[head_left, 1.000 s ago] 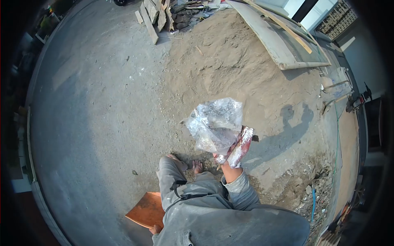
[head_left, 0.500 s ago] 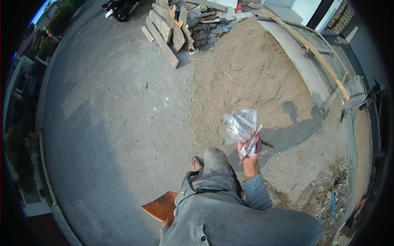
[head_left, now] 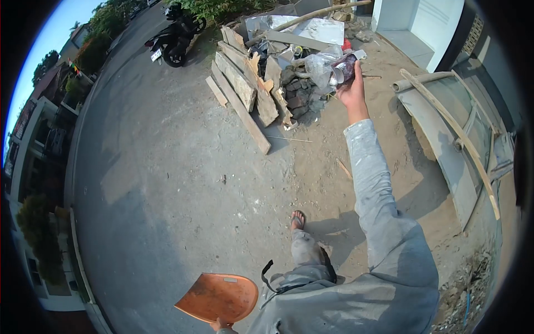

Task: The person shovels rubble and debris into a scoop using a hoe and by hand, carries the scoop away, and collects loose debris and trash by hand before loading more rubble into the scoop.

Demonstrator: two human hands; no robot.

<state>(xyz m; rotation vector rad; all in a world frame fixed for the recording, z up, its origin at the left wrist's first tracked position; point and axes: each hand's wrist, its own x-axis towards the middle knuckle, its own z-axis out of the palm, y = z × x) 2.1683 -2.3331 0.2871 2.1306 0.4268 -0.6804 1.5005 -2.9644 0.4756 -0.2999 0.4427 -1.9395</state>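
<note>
My left hand (head_left: 221, 324) grips the near edge of a worn orange dustpan (head_left: 219, 295) with a slot in its far rim, held low at my left side. My right arm stretches far forward, and my right hand (head_left: 352, 93) is closed around crumpled plastic wrappers (head_left: 346, 68), dark reddish and silvery. A clear plastic bag (head_left: 319, 69) shows just left of them, in front of the rubble pile (head_left: 300, 92). Whether the bag still touches my hand is hard to tell. My fingers are partly hidden behind the wrappers.
Broken boards (head_left: 239, 78) lean at the pile's left side. A parked motorcycle (head_left: 173, 42) stands farther back on the road. To the right, a curved panel (head_left: 439, 150) lies with a long wooden strip (head_left: 461, 133) across it. Sandy ground (head_left: 384, 128) borders the pavement.
My right hand has swung forward and up from near my leg to the rubble pile, carrying the plastic wrappers. The view has shifted forward, and more of the dustpan shows.
</note>
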